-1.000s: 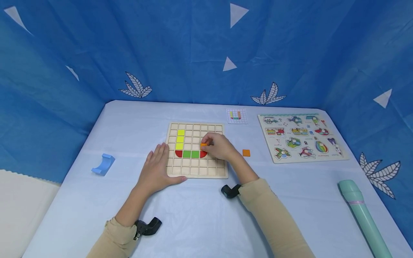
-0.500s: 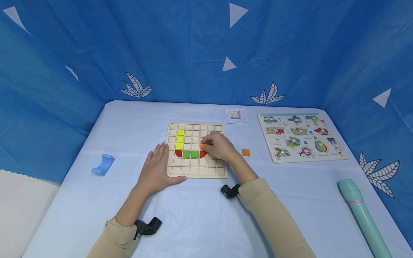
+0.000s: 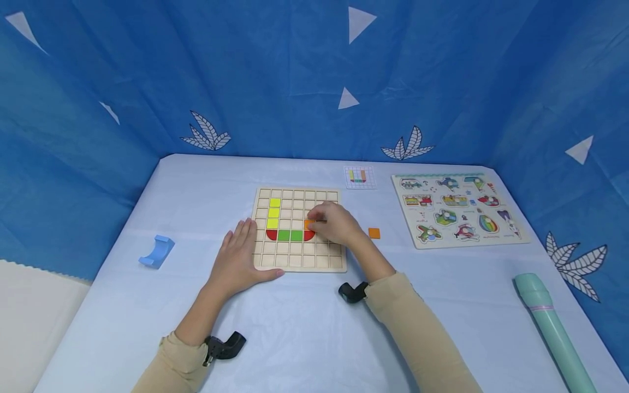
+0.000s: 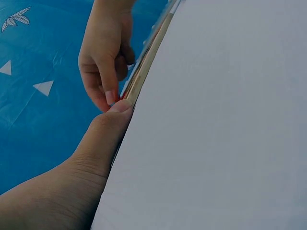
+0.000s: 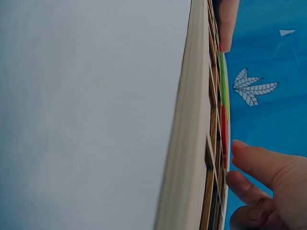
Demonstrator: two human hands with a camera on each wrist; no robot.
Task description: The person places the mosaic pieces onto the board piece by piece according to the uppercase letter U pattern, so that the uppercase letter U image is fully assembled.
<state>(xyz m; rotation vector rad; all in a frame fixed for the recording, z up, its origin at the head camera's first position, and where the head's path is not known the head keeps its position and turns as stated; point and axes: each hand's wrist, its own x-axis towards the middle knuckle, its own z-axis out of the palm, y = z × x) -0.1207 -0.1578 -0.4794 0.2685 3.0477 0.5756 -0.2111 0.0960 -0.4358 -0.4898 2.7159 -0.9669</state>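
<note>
In the head view, a wooden grid board (image 3: 290, 262) lies flat on the table. A column of yellow tiles (image 3: 273, 213), two green tiles (image 3: 290, 235) and red corner tiles (image 3: 272, 234) fill some of its cells. My left hand (image 3: 236, 259) rests with straight fingers along the board's left edge, its thumb at the front edge. With curled fingers and thumb, my right hand (image 3: 335, 222) holds an orange square tile (image 3: 308, 224) at the cell behind the right red corner. In the right wrist view, the right fingertips (image 5: 237, 179) are close over the board and the orange tile is hidden.
Another orange tile (image 3: 374, 233) lies right of the board. Behind it is a small pattern card (image 3: 360, 178). A picture puzzle board (image 3: 457, 213) lies at the right, with a mint-green microphone-shaped toy (image 3: 550, 322) nearer. A blue arch block (image 3: 157, 251) stands at the left.
The orange tile under my right fingers has gone from slightly tilted to lying flatter in its cell, moving a little toward the red corner. My left hand has stayed in place.
</note>
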